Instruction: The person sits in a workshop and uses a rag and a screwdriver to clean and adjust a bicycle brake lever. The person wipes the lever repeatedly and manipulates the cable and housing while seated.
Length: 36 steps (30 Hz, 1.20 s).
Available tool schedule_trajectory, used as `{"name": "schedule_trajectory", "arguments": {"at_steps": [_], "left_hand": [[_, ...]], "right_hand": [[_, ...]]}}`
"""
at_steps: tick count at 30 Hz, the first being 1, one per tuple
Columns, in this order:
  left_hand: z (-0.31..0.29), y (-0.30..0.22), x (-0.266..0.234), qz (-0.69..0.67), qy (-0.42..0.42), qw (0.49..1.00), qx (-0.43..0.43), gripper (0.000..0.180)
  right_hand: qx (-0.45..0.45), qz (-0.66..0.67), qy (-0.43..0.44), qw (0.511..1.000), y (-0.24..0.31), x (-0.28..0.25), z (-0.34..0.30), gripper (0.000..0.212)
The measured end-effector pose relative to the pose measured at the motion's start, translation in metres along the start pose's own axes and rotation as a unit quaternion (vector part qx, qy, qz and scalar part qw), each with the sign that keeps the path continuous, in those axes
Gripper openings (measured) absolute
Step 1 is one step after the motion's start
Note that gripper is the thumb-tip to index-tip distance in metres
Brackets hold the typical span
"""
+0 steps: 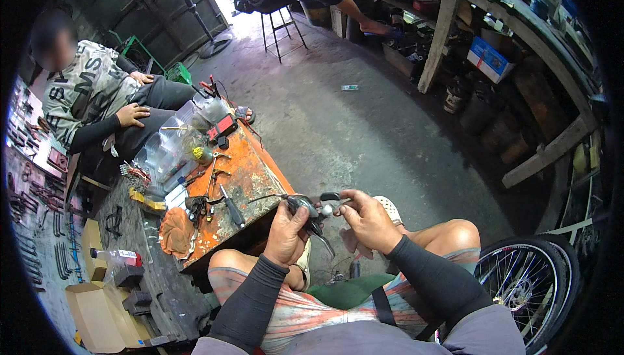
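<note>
My left hand is closed on a dark and silver lever assembly, which looks like a bicycle shifter. A curved lever hangs below it, and a thin cable-like piece sticks out to its left. Beside it, my right hand has thumb and forefinger pinched together at the end of a small piece. A black oval cap and a small whitish part show between my hands; what bears them is partly hidden. Under my right fingers hangs a pinkish-grey rag.
An orange, paint-worn bench holds a screwdriver, an orange cloth and clear plastic containers. A seated person is behind it. Bicycle wheels stand at my right. A wooden workbench runs along the far right.
</note>
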<state>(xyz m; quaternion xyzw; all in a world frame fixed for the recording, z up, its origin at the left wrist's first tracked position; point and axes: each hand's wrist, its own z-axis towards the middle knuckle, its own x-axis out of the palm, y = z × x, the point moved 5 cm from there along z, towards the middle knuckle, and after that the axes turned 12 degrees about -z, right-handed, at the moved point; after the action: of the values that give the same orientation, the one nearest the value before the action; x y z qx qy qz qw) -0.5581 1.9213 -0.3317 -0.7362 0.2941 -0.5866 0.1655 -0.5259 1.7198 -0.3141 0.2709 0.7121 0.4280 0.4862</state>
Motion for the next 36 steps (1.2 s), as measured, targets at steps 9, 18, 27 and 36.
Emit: {"name": "schedule_trajectory", "arguments": {"at_steps": [9, 18, 27, 36], "left_hand": [[0.005, 0.012, -0.011, 0.046, 0.006, 0.995, 0.093, 0.043], [0.001, 0.006, 0.006, 0.163, 0.058, 0.979, 0.108, 0.057], [0.000, 0.003, 0.002, 0.168, 0.055, 0.980, 0.092, 0.060], [-0.001, 0.002, 0.003, 0.145, 0.026, 0.986, 0.080, 0.059]], "right_hand": [[-0.024, -0.162, -0.025, 0.986, 0.018, 0.002, -0.014, 0.089], [-0.203, -0.304, -0.107, 0.924, 0.029, -0.010, -0.018, 0.071], [-0.179, -0.302, -0.062, 0.934, 0.031, -0.009, -0.019, 0.062], [-0.180, -0.297, -0.033, 0.937, 0.030, -0.013, -0.016, 0.062]]}}
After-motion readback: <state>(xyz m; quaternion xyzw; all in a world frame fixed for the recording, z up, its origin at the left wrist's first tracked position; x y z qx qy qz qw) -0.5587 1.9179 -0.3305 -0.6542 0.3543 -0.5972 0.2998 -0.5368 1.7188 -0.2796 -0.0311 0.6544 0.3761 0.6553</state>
